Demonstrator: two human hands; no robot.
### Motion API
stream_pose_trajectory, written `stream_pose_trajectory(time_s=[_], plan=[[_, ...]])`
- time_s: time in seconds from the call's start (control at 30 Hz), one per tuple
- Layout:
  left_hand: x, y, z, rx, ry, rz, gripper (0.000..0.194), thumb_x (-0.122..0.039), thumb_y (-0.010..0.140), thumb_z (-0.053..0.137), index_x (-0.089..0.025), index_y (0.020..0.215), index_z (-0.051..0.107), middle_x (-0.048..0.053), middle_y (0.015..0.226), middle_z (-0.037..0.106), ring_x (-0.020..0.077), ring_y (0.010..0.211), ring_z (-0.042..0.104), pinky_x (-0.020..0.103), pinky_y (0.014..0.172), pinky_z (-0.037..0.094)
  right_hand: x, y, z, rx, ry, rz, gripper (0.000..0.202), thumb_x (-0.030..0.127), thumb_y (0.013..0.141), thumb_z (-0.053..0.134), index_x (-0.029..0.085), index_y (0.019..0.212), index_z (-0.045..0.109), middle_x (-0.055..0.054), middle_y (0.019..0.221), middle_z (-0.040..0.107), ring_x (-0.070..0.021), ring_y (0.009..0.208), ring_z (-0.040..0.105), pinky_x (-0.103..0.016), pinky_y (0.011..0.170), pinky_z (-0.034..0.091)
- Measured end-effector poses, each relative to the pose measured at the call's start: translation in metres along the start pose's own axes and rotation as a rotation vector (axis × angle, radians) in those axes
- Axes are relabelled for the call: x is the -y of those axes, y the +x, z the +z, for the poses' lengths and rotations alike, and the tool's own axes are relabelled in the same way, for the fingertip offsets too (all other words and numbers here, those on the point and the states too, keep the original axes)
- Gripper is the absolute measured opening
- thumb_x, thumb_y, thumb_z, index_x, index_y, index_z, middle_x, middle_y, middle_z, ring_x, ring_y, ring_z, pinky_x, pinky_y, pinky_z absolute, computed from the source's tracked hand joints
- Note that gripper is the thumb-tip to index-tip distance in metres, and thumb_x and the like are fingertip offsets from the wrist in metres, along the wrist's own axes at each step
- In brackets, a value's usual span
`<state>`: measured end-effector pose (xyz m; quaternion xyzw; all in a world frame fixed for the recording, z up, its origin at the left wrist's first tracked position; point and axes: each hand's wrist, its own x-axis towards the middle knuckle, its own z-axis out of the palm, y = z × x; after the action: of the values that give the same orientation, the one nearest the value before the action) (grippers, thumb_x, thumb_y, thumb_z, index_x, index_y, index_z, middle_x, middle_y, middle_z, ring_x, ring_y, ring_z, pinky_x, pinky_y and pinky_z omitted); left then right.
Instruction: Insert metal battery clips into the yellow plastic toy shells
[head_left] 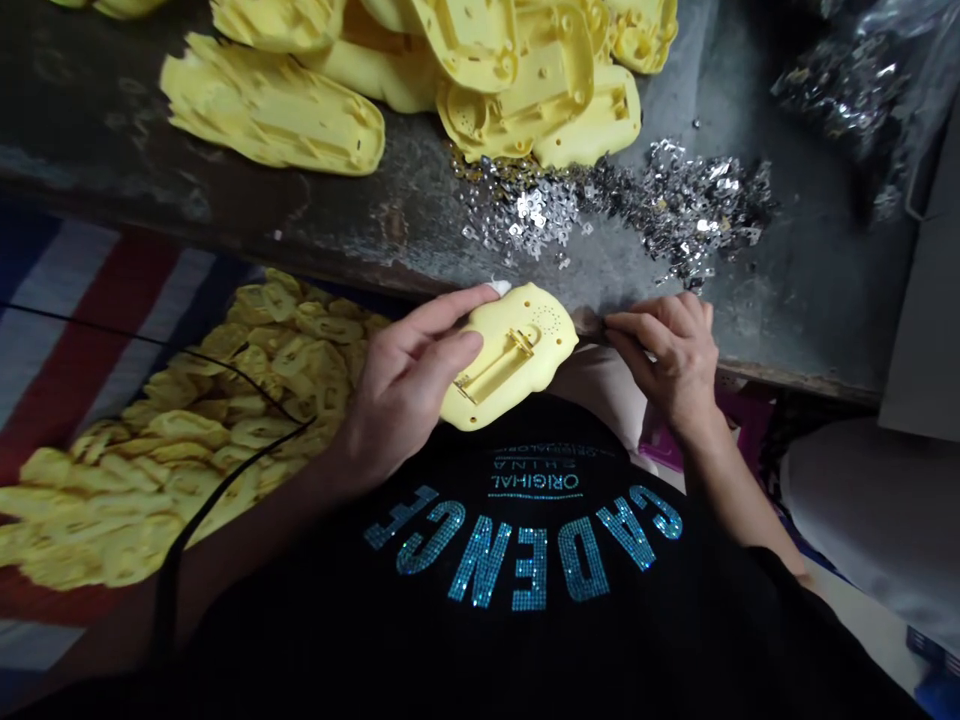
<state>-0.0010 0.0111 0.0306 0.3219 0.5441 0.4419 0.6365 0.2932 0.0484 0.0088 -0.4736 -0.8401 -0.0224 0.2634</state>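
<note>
My left hand (pixel 409 375) grips a yellow plastic housing (pixel 544 355) at its left side, thumb on the face and fingers behind. The housing is tilted and shows a long battery slot with metal contacts at its ends, a cluster of small speaker holes and screw holes. To the right of it, a short gap away, my right hand (pixel 667 350) is closed in a pinch at the table edge. What sits between its fingertips is too small and dark to make out. Beyond both hands lie loose small metal contact plates (pixel 532 205) in a pile.
Several yellow housings (pixel 277 105) are stacked along the back of the dark worktable (pixel 315 215). A second heap of metal plates (pixel 705 215) lies to the right, near a clear plastic bag (pixel 847 90). Below left, many yellow parts (pixel 187 430) fill a striped sheet, crossed by a black cable (pixel 225 470).
</note>
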Motion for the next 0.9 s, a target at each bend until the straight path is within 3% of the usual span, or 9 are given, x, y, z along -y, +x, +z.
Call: stream_pose_trajectory(time_s=[0.23,0.37,0.47,0.6,0.7,0.8,0.9], plan=[[-0.003,-0.005,0.008,0.048,0.026,0.022,0.052,-0.042,0.102,0.081,-0.026,0.151,0.081,0.011,0.126,0.089,0.0343,0.104,0.088,0.05,0.091,0.078,0.003,-0.009,-0.003,0.03,0.049,0.074,0.008,0.031,0.112,0.074,0.03,0.109,0.081,-0.002,0.103,0.079,-0.0236,0.096,0.068,-0.042,0.087,0.045],[-0.003,-0.006,0.014,0.031,0.019,0.058,0.05,-0.041,0.102,0.079,-0.02,0.148,0.082,0.013,0.136,0.087,0.0368,0.117,0.086,0.054,0.103,0.075,-0.001,-0.013,-0.001,0.045,0.09,0.118,0.007,0.032,0.109,0.076,0.031,0.115,0.081,-0.003,0.112,0.081,-0.0265,0.104,0.07,-0.045,0.092,0.046],[-0.002,-0.004,0.015,0.062,0.031,0.11,0.045,-0.04,0.104,0.074,-0.018,0.141,0.085,0.011,0.142,0.085,0.0348,0.123,0.084,0.048,0.105,0.074,0.004,-0.015,-0.001,0.003,0.124,0.139,0.005,0.032,0.108,0.077,0.031,0.111,0.081,-0.004,0.113,0.084,-0.0273,0.104,0.071,-0.047,0.093,0.049],[-0.004,-0.006,0.015,0.082,0.12,0.157,0.043,-0.038,0.107,0.066,-0.019,0.14,0.086,0.007,0.141,0.086,0.0296,0.122,0.083,0.037,0.102,0.072,0.025,-0.003,-0.013,-0.014,0.564,0.246,0.006,0.034,0.107,0.078,0.03,0.104,0.08,-0.002,0.102,0.083,-0.0251,0.097,0.077,-0.045,0.089,0.059],[-0.008,-0.012,0.016,0.096,0.176,0.147,0.045,-0.037,0.109,0.063,-0.022,0.146,0.083,0.004,0.14,0.086,0.0294,0.126,0.081,0.039,0.111,0.069,0.041,0.016,-0.029,0.101,0.864,0.324,0.007,0.037,0.103,0.086,0.031,0.102,0.082,0.0,0.095,0.081,-0.0221,0.086,0.076,-0.04,0.078,0.06],[-0.012,-0.019,0.019,0.104,0.195,0.135,0.046,-0.038,0.11,0.063,-0.023,0.15,0.081,0.004,0.142,0.085,0.0323,0.132,0.079,0.043,0.114,0.068,0.048,0.033,-0.04,0.273,0.935,0.333,0.007,0.035,0.1,0.089,0.031,0.098,0.084,0.001,0.091,0.081,-0.0194,0.079,0.072,-0.036,0.073,0.056],[-0.014,-0.025,0.02,0.095,0.171,0.117,0.047,-0.037,0.109,0.064,-0.025,0.152,0.079,0.003,0.14,0.085,0.0334,0.13,0.08,0.043,0.107,0.07,0.048,0.042,-0.044,0.344,0.922,0.308,0.005,0.028,0.099,0.089,0.029,0.101,0.085,0.003,0.093,0.082,-0.0166,0.08,0.072,-0.034,0.072,0.052]])
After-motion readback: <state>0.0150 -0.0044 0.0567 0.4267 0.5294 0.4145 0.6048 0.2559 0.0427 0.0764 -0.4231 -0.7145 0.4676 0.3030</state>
